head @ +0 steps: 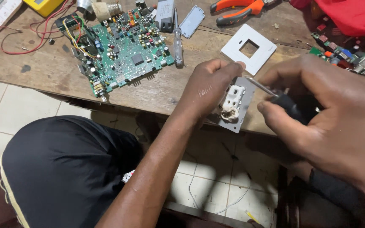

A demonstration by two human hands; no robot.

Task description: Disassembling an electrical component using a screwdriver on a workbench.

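Observation:
My left hand (pixel 208 90) grips a grey-backed white wall-switch module (pixel 235 105) at the near edge of the wooden workbench (pixel 43 69). One corner of the module looks scorched. My right hand (pixel 330 114) holds a black-handled screwdriver (pixel 286 103). Its metal shaft points left, with the tip at the top of the module beside my left thumb.
A green circuit board (pixel 125 46) lies at the left, with red wires (pixel 13 40) beyond it. A tester screwdriver (pixel 177 40), a white square cover frame (pixel 249 48), orange pliers (pixel 237 10), a red cloth (pixel 351 14) and more boards (pixel 351 59) sit behind. My knee (pixel 64 169) is below.

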